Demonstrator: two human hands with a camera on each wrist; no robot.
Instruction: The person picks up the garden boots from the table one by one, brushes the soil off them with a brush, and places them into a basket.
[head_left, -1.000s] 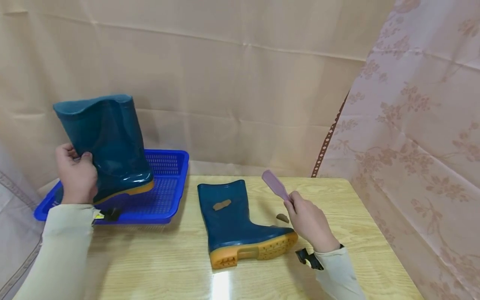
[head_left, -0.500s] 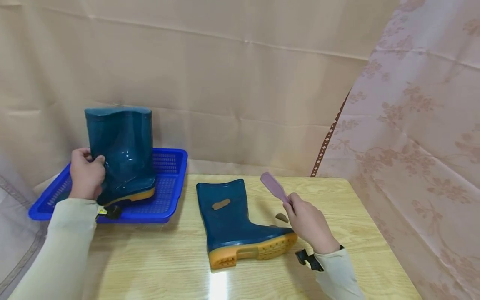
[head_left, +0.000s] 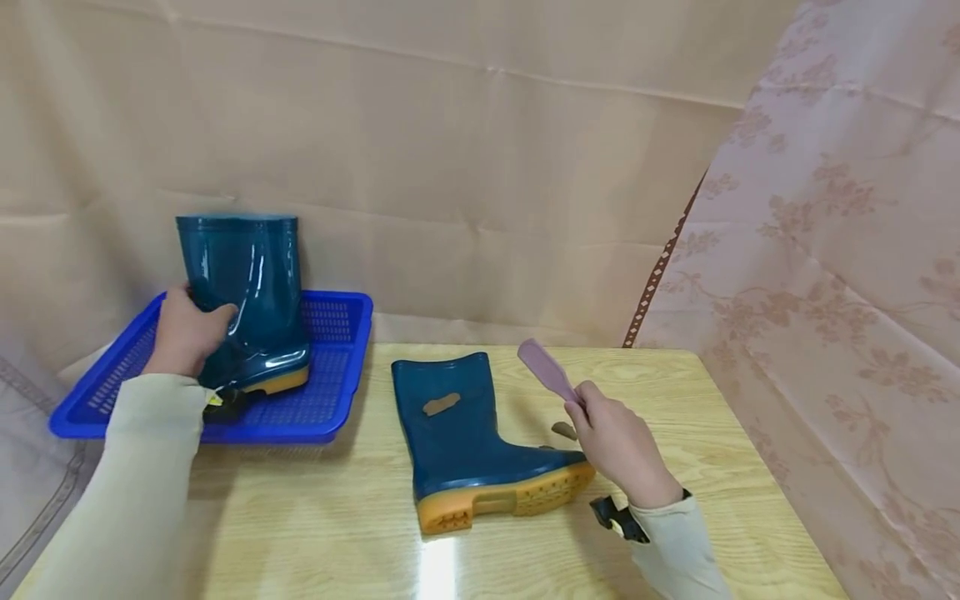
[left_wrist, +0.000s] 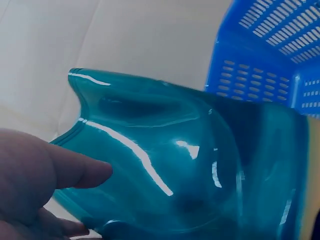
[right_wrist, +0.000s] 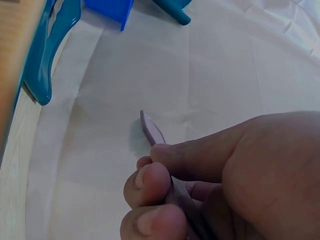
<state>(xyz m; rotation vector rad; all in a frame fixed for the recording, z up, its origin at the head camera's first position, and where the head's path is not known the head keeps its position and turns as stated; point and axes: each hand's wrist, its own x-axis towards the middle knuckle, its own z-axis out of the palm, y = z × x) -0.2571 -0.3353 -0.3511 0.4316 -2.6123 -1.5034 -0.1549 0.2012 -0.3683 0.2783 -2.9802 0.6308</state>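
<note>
A dark teal rubber boot (head_left: 255, 275) with a yellow sole stands upright in the blue plastic basket (head_left: 360, 358). My left hand (head_left: 191, 329) lies against the left side of its shaft, thumb straight across the front. In the left wrist view the boot (left_wrist: 160, 150) has a glossy surface, and the fingers (left_wrist: 72, 227) show at its edge. My right hand (head_left: 618, 446) grips a purple brush (head_left: 546, 369) by its handle, held above the toe of a second boot (head_left: 450, 454). That boot lies on its side with a brown patch (head_left: 441, 404) on the shaft.
A brown flake (head_left: 564, 430) lies on the wooden table (head_left: 322, 533) behind the second boot's toe. Beige cloth (head_left: 450, 167) hangs along the table's back edge, and a flowered pink cloth (head_left: 862, 292) hangs at the right.
My left hand has moved the boot right and down into the basket, from tilted to upright. Its thumb has straightened and slid forward. The right hand has kept still with the brush.
</note>
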